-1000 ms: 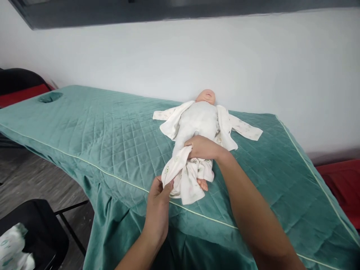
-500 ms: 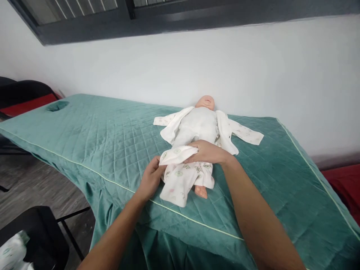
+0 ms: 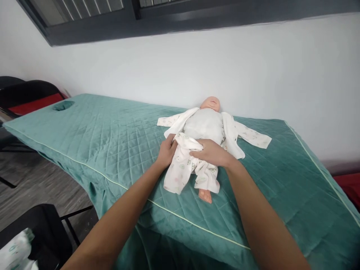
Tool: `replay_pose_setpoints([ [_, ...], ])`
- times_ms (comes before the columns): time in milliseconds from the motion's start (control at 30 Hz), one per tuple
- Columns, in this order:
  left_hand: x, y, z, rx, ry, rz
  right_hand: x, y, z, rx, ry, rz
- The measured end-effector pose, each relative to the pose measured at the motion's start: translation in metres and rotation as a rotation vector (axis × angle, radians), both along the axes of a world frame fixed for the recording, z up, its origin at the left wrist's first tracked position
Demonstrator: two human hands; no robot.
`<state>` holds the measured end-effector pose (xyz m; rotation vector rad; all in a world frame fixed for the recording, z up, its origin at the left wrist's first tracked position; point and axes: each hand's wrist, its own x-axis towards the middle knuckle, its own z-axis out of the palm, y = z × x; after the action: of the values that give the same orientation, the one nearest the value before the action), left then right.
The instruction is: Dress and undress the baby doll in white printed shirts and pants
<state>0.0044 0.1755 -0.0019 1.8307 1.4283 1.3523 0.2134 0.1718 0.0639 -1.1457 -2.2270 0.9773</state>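
Observation:
A baby doll lies on its back, head towards the wall, on the green quilted bed cover. An open white patterned jacket is on its arms, with both sleeves spread wide. White patterned baby pants cover its legs, and one foot sticks out of the leg on the right. The other foot does not show. My left hand grips the waistband on the left side. My right hand is closed on the waistband near the middle, over the doll's hips.
The bed has a face hole at its far left end and stands against a white wall below a window. A black chair with a patterned white cloth is at the lower left. More chairs stand at the far left.
My left hand has moved up towards the doll's waist, drawing the pants' waistband with it. The folded-over cloth is now pulled up, and the left pant leg hangs flatter. My view has shifted slightly.

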Motion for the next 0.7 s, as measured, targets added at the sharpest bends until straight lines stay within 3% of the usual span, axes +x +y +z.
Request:
replay_pose_setpoints([
  [367, 0.003, 0.027, -0.009, 0.063, 0.26, 0.059, 0.0, 0.007, -0.011, 0.03, 0.103, -0.087],
  [700, 0.005, 0.023, -0.008, 0.038, 0.326, 0.058, -0.012, 0.006, -0.011, 0.12, 0.018, -0.358],
])
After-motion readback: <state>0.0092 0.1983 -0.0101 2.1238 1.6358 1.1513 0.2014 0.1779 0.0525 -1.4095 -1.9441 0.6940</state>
